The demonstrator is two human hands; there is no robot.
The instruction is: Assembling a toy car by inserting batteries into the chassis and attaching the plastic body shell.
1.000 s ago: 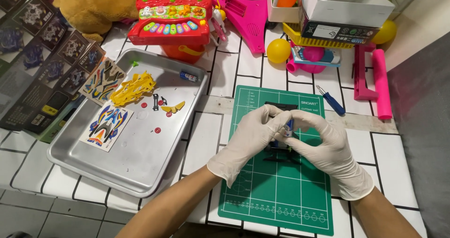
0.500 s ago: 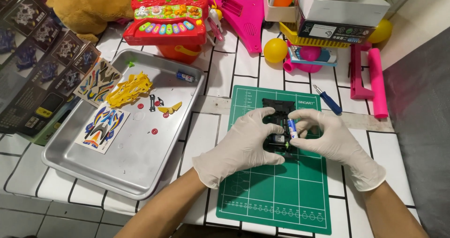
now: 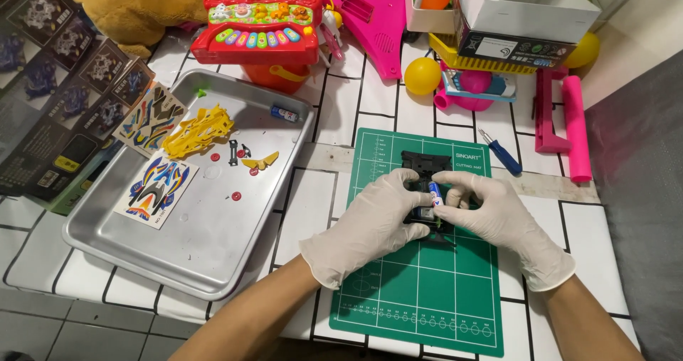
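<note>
While both gloved hands work close to the body, the left hand (image 3: 370,226) wraps its fingers around the side of a small black toy car frame (image 3: 427,172) to keep it steady. The right hand (image 3: 498,219) pinches a little battery (image 3: 435,194) between thumb and fingertips, right on top of the frame. It looks like the battery is being fitted into the frame, and this step seems about halfway. A gentle push, with the battery lined up straight, is what this calls for. The frame sits on a green cutting mat (image 3: 420,297), which lies on a white tiled table (image 3: 313,204).

Just left of the mat is a metal tray (image 3: 206,254). It holds a yellow car shell (image 3: 198,130), a sticker sheet (image 3: 153,190), small red bits and another battery (image 3: 284,113). A blue screwdriver (image 3: 501,152) lies beside the mat. Farther back are a red toy piano (image 3: 263,19), a yellow ball (image 3: 422,75), pink toys (image 3: 562,119), a white box (image 3: 526,12) and a brown stuffed animal (image 3: 135,5).
</note>
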